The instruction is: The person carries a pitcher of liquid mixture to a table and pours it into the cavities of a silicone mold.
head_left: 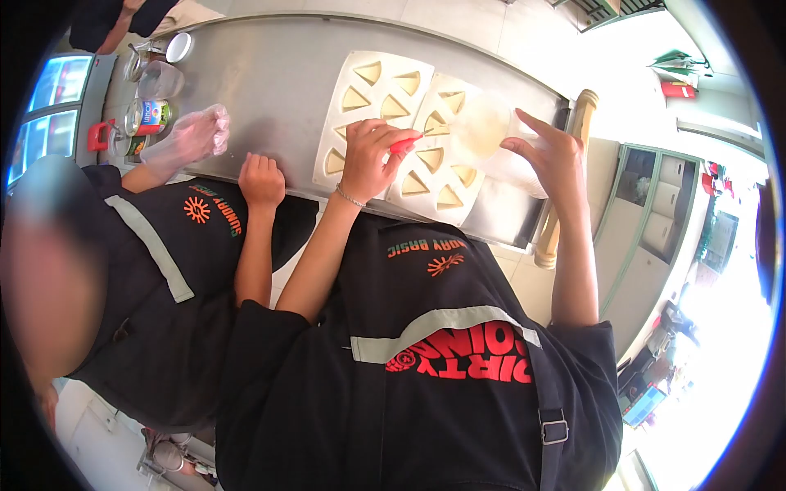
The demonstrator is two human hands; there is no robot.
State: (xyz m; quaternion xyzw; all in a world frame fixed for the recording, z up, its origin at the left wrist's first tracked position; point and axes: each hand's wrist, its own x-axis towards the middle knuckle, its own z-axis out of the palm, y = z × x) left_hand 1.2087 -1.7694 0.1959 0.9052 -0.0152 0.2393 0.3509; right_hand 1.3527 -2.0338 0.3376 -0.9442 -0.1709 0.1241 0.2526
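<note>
My left hand (pixel 368 159) is closed around a small red-handled tool (pixel 403 146). Its thin tip points at a wedge-shaped hollow in the right-hand white mold tray (pixel 393 190); the kind of tool cannot be made out. A second white mold tray (pixel 350 75) lies alongside to the left, with similar wedge hollows. To the right, my right hand (pixel 553 151) has thumb and forefinger spread apart. It hovers by a pale, translucent round bowl (pixel 481 131) that overlaps the tray's edge; whether the fingers touch it is unclear.
The metal table (pixel 270 74) carries jars, including a labelled jar (pixel 151 117), and a white lid (pixel 179 47) at its left end. A co-worker's gloved hand (pixel 201 131) and bare fist (pixel 262 178) are at my left. A wooden bar (pixel 583 119) edges the right end.
</note>
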